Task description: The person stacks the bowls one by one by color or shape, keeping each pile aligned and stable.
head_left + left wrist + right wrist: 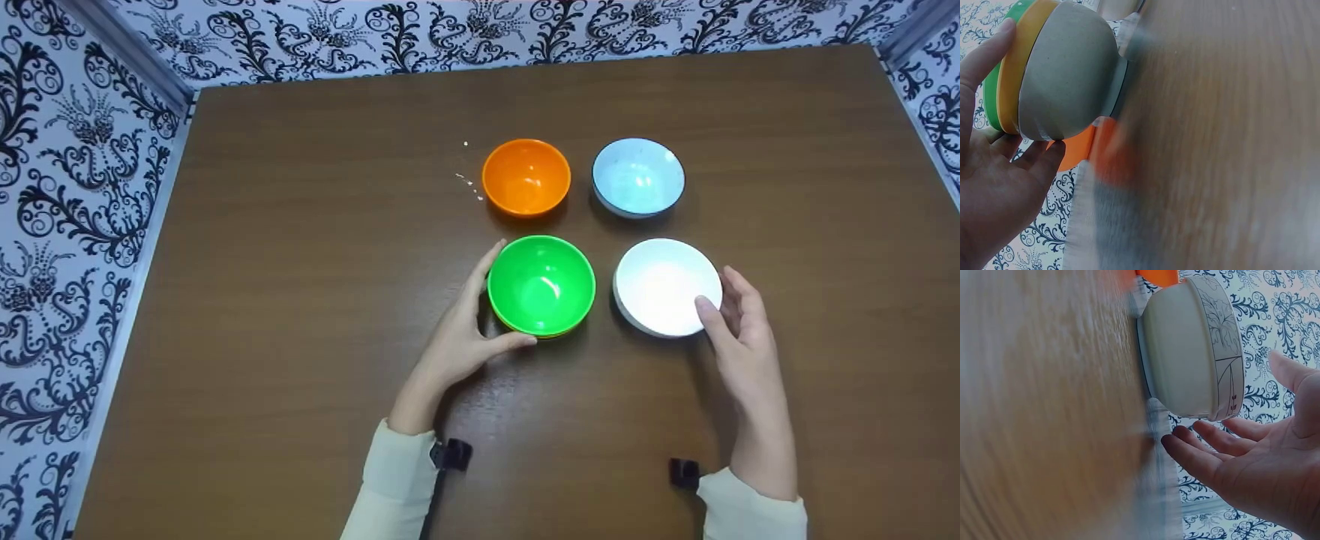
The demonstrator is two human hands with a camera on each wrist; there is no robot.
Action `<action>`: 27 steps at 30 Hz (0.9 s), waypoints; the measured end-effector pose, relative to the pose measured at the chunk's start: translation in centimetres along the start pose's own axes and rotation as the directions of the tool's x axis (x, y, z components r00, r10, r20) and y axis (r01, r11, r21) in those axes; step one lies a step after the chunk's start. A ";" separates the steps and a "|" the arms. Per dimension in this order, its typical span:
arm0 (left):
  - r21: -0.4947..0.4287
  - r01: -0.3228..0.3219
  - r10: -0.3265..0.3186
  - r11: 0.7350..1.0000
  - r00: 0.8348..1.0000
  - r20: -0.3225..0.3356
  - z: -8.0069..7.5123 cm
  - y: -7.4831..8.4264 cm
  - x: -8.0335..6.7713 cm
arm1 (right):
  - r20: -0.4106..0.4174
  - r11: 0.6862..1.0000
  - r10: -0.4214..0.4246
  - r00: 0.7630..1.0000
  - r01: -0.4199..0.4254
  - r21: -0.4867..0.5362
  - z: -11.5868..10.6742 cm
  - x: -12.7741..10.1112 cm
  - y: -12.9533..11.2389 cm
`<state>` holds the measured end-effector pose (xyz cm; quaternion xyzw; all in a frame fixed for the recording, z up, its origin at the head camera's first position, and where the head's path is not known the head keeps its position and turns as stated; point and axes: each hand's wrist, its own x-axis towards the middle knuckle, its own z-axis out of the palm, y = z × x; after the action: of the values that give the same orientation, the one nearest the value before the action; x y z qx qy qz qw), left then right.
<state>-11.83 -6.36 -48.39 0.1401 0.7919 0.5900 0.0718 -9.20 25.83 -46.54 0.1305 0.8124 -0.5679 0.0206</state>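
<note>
A green bowl (541, 285) stands on the brown table (300, 337). In the left wrist view it tops a stack with a yellow bowl (1016, 73) and a grey bowl (1067, 67) under it. My left hand (504, 296) (1023, 95) grips this stack, fingers on its left side and thumb at its near edge. To the right sits a white bowl (664, 285) (1185, 349) with a leaf drawing on its side. My right hand (716, 289) (1230, 410) is spread beside it, and the right wrist view shows a small gap between fingers and bowl.
An orange bowl (526, 176) (1081, 149) and a pale blue bowl (637, 176) stand behind the two near bowls. A few white crumbs (469, 180) lie left of the orange bowl. Patterned walls (82, 187) close in the table on three sides.
</note>
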 end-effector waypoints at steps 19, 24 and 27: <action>0.013 0.011 -0.011 1.000 1.000 -0.005 0.0 0.1 0.0 | 0.070 0.988 -0.009 0.998 -0.001 0.153 0.4 0.2 0.2; 0.014 0.013 -0.012 1.000 1.000 -0.009 0.0 0.1 0.0 | 0.083 0.985 0.010 0.996 -0.024 0.173 0.4 0.2 0.2; 0.015 0.012 -0.012 1.000 1.000 -0.008 0.0 0.1 0.0 | 0.101 0.972 0.042 0.994 -0.064 0.226 0.4 0.2 0.2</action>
<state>-11.79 -6.32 -48.28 0.1335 0.7973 0.5843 0.0713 -9.35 25.53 -46.89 0.1263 0.7358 -0.6626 0.0593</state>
